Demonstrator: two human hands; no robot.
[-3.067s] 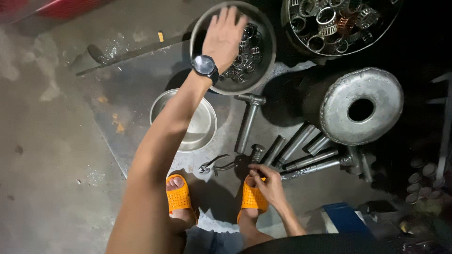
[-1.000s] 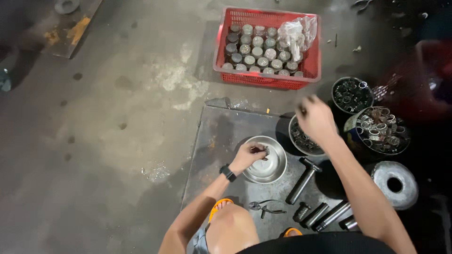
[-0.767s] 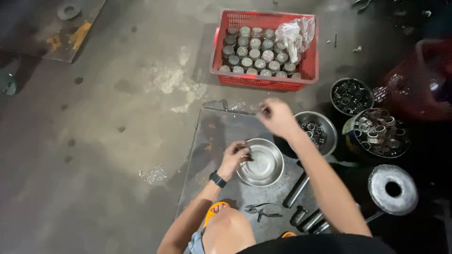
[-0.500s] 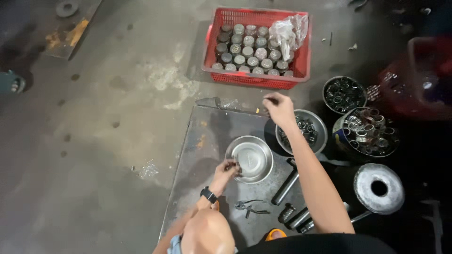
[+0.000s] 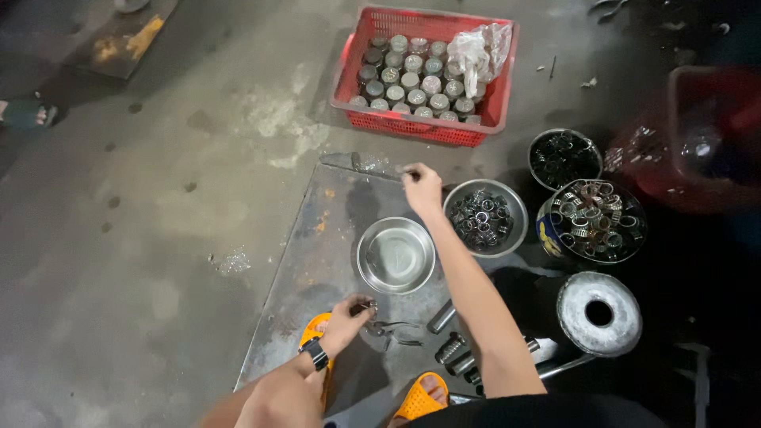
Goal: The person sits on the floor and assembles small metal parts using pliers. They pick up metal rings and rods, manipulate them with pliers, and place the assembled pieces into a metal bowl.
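Pliers (image 5: pixel 394 330) lie on the metal sheet (image 5: pixel 317 261) just below the empty steel bowl (image 5: pixel 395 255), their handles beside the left hand (image 5: pixel 349 315), whose fingers pinch something small and dark that is too tiny to identify. Beyond the bowl, the right hand (image 5: pixel 422 187) reaches with fingertips nipped on a thin object, left of the bowl of metal rings (image 5: pixel 484 217). Farthest stands the red crate (image 5: pixel 428 73).

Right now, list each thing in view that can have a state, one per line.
Steel bowl: empty, upright.
Red crate: filled with metal cylinders, plastic bag on top.
Bowl of rings: part full.
Left hand: pinching a small part beside the pliers.
Right hand: reaching out, holding a small piece.
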